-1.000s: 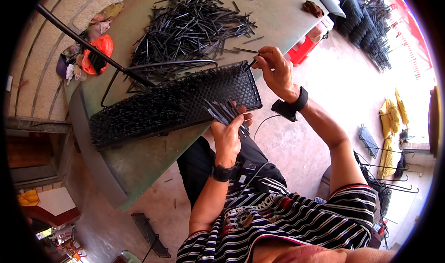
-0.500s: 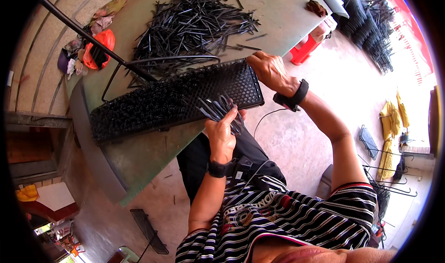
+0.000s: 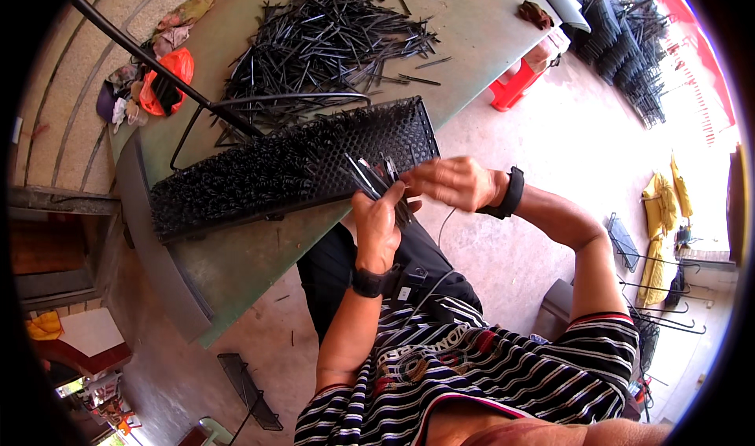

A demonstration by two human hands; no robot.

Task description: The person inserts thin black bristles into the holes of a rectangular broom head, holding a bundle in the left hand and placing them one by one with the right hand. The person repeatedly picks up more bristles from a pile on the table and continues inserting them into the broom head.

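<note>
A long black perforated tray [image 3: 393, 141] lies slantwise across the table corner. Black bristle-like loops [image 3: 244, 171] fill most of its left and middle; bare mesh holes show toward its right end. In front of that end, my left hand [image 3: 377, 230] is closed around a bundle of thin black strips [image 3: 363, 177], whose ends stick up past the thumb. My right hand [image 3: 458, 183] is beside the bundle, slightly blurred, its fingers drawn together at the strips near my left thumb. What its fingertips grip is hidden. A black metal rod handle [image 3: 141, 57] rises from the tray's back.
Behind the tray, a large heap of loose black strips [image 3: 314, 49] covers part of the green tabletop [image 3: 472, 33]. An orange bag [image 3: 167, 80] and cloths lie at the left. A red stool [image 3: 515, 84] stands beyond the table's right edge. Another black tray [image 3: 248, 391] is on the floor.
My right hand has left the tray's right end and come down and inward to the strips in my left hand. The tray has shifted slightly; my left hand stays nearly in place.
</note>
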